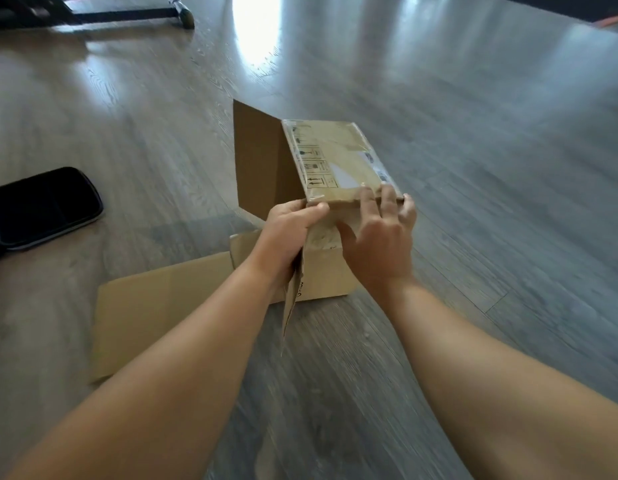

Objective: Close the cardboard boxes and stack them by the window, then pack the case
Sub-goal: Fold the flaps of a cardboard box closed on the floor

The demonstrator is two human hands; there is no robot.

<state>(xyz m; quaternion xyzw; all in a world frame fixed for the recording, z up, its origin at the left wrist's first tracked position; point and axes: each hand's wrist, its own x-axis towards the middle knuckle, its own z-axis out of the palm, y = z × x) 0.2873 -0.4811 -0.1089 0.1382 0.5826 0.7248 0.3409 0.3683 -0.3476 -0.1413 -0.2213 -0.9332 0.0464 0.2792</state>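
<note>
Floor (439, 98): grey wood-look planks run under everything, with a bright glare patch at the far top.
Your left grip (293, 230): your fingers curl over the near edge of the folded-down flap, thumb along its front, so this grip is closed on the flap.
Your right grip (380, 237): your fingers lie spread over the same near edge, tips on the flap's top face, thumb pressed to the box front below; it pinches that edge.
Folded flap (338, 157): it lies tilted over the box opening, its printed handling symbols and a pale label facing up, glossy tape across it.
Cardboard box (326, 271): it sits on the floor straight ahead of you, between your two forearms.
Upright flap (259, 161): it stands at the box's left side, plain brown inside face showing.
Flat flap (162, 306): it lies spread on the floor to the near left, touching the box.
Case (40, 206): black, rounded corners, on the floor well apart at the left edge.
Dark frame (127, 15): metal legs at the far top left, blurred.
</note>
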